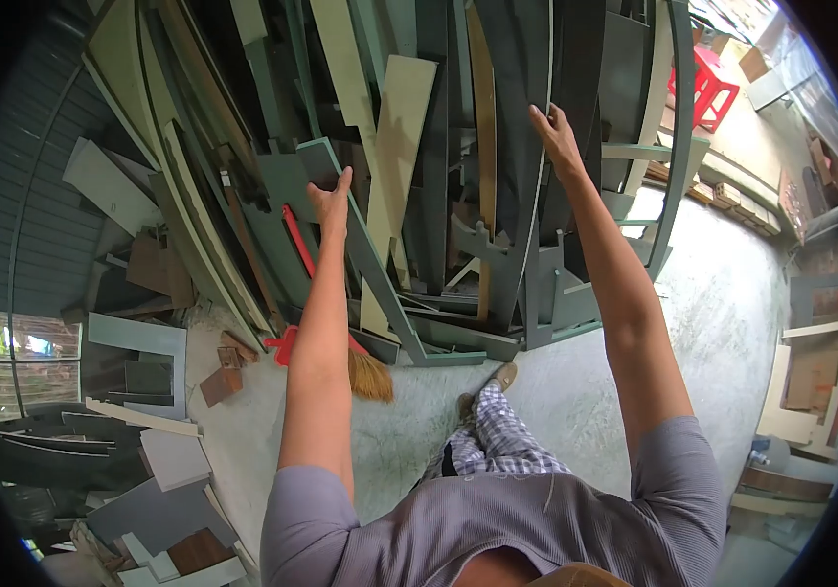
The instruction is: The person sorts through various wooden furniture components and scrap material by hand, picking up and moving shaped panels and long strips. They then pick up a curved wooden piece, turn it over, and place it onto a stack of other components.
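My left hand (329,203) is closed on the upper part of a grey-green L-shaped board (372,259), its thumb showing against the face. The foot of that board rests on the floor near my feet. My right hand (560,142) is at the pale edge of a tall dark board (512,117), thumb on one side and fingers on the other; some of the fingers are hidden. Between my hands lean a cream board (405,117) and several dark strips. Just left of my left hand is a red handle (297,238).
Many boards lean in a dense stack ahead. A straw broom (370,378) and a red dustpan (284,344) lie by its foot. Offcuts (169,460) cover the left floor. A red stool (710,90) stands at the back right, near stacked wooden blocks (732,203).
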